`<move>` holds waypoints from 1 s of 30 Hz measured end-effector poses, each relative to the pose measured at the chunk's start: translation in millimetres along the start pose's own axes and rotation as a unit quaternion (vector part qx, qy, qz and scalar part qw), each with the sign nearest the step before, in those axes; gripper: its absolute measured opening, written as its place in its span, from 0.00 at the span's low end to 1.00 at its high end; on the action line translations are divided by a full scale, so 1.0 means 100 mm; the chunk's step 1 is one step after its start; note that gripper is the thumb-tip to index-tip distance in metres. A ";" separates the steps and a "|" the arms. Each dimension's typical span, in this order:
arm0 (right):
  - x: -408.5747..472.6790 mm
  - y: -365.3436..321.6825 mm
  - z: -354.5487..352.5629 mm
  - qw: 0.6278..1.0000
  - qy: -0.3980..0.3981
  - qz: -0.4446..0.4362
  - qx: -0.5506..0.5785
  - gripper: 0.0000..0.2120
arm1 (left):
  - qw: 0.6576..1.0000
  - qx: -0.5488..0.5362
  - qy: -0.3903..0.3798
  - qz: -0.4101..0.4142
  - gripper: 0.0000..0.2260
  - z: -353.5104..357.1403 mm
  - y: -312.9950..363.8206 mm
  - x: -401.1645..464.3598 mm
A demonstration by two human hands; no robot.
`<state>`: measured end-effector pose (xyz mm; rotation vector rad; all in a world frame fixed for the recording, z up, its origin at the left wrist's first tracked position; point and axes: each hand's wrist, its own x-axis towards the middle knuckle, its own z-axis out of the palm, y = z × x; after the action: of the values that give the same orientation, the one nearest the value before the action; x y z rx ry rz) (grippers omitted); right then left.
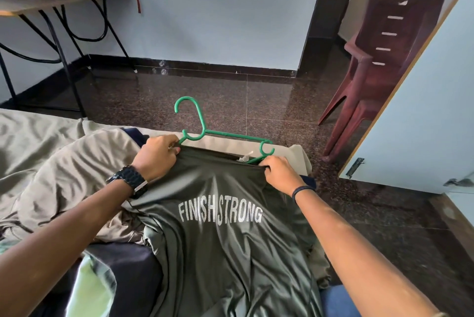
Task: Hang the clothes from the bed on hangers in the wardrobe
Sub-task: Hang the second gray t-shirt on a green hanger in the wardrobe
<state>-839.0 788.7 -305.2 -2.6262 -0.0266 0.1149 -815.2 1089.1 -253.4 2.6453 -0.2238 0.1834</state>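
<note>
A dark green T-shirt point(225, 245) printed "FINISH STRONG" lies spread on the bed point(51, 152) in front of me. A green plastic hanger point(202, 124) lies at its collar, hook pointing away; its lower part is hidden inside the shirt. My left hand point(157, 155) pinches the shirt's left shoulder edge right at the hanger's left arm. At the hanger's right end, my right hand point(279, 171) grips the right shoulder edge. Both hands' fingers are curled into the fabric.
Beige and dark garments point(84, 162) lie rumpled on the bed to the left. Stacked maroon plastic chairs point(379, 65) stand at the right. A light blue wardrobe door point(423, 121) hangs open on the right. A table point(59, 1) with bags stands at the back left.
</note>
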 end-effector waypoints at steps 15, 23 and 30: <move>0.03 -0.14 -0.04 0.979 0.093 -0.081 -0.162 0.11 | 0.997 -0.006 0.070 -0.034 0.12 -0.15 0.10 -0.16; 0.10 -0.01 -0.11 0.998 0.040 0.030 0.039 0.08 | 0.998 -0.018 0.051 -0.025 0.11 -0.12 0.20 -0.20; 0.17 -0.02 -0.14 0.992 0.048 0.065 0.098 0.07 | 0.998 0.005 0.063 -0.026 0.13 -0.10 0.19 -0.28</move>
<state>-820.9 784.5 -293.4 -2.4329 0.1813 0.0342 -847.3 1080.7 -240.8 2.6355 -0.1120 0.3331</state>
